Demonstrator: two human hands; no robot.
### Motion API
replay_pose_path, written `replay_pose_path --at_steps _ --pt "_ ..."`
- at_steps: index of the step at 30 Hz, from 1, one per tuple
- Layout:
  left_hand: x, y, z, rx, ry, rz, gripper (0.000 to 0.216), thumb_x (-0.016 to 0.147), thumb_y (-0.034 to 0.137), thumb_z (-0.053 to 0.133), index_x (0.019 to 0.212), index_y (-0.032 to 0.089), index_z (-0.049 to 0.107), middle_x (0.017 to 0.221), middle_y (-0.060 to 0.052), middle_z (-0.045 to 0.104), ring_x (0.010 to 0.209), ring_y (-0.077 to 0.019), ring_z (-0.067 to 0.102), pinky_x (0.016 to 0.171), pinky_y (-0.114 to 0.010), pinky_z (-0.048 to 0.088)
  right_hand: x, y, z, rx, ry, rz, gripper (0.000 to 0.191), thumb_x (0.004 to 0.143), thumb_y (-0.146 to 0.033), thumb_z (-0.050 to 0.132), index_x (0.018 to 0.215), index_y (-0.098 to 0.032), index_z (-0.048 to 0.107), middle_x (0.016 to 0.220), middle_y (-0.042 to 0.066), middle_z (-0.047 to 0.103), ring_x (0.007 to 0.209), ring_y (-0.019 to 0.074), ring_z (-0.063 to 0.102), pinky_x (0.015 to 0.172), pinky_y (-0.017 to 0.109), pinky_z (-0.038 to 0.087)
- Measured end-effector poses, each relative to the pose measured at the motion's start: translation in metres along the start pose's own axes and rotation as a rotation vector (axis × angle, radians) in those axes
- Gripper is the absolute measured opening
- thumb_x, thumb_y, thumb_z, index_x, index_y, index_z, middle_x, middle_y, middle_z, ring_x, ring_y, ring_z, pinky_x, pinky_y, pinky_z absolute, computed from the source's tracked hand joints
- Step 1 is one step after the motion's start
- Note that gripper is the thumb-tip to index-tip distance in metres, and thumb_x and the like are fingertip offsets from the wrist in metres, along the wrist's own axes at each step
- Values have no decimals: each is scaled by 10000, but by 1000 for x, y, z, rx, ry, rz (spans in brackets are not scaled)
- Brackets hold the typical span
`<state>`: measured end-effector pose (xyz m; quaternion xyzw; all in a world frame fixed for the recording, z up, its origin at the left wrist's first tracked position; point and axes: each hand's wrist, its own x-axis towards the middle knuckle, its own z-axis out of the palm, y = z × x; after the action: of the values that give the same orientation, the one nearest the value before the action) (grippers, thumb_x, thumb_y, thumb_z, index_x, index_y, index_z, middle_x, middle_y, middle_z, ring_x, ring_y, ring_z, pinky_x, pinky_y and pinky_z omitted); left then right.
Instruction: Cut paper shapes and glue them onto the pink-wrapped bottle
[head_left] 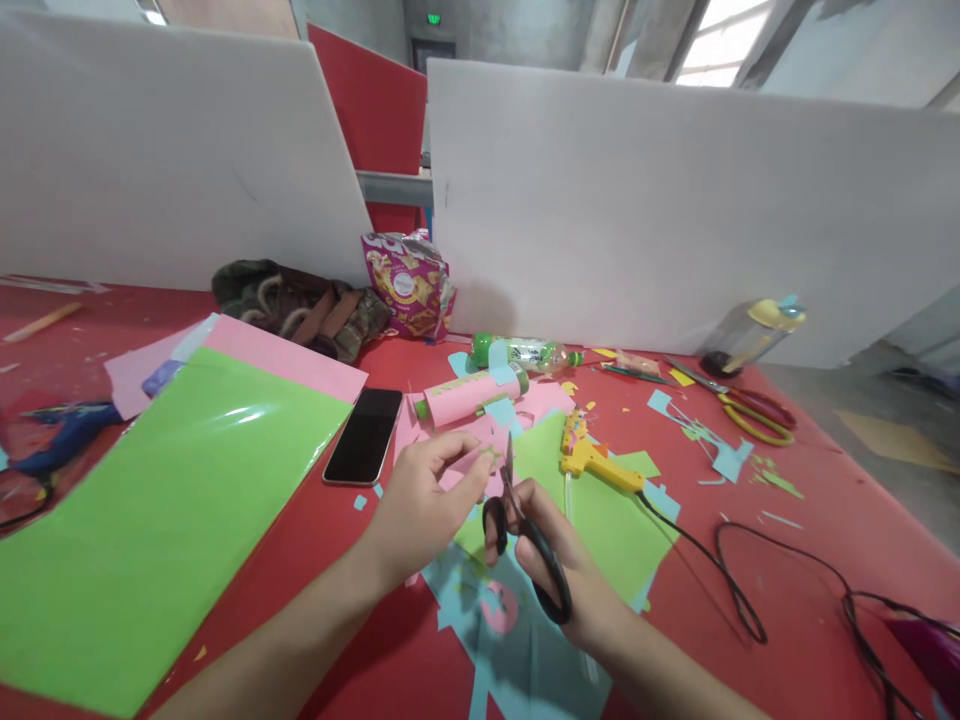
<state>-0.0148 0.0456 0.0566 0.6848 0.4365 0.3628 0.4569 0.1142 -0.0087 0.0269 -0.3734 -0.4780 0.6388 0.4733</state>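
Left fingers [472,482] pinch a green scrap [492,453] at their tips, beside scissors [510,474].

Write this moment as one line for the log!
left hand: pinches small green piece | right hand: holds black-handled scissors | right side: yellow glue gun

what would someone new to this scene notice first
Probably the big, glossy, bright green sheet, lying on the red tabletop at the left of the view. Next, near the middle, come the black-handled scissors in the right hand, with the left hand pinching a small green piece beside them. The yellow glue gun also stands out, lying on green paper beyond the right hand.
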Motion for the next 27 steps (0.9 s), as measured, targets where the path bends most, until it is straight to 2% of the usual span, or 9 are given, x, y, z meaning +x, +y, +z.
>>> replay_pose_path --at_steps 6,16,27 --pt "-1 0 1 -1 -1 -21 200 773 237 439 604 139 480 550 34 439 538 -76 422 522 -168 360 -1 2 2 32 17 -17 352 680 -527 542 721 -227 362 631 -34 367 516 106 315 510 243 296" --pt "-1 1 1 -35 -1 -7 198 768 218 441 591 135 468 534 37 435 527 -72 417 513 -167 353 -2 3 4 26 51 13 372 675 -524 553 722 -221 342 664 -22 399 581 116 389 553 251 350" --pt "0 -2 -1 -51 -37 18 206 778 212 434 587 135 451 535 44 426 524 -61 406 517 -161 349 -4 10 3 53 84 26 391 650 -510 593 715 -215 345 669 -31 401 556 94 410 533 230 351"
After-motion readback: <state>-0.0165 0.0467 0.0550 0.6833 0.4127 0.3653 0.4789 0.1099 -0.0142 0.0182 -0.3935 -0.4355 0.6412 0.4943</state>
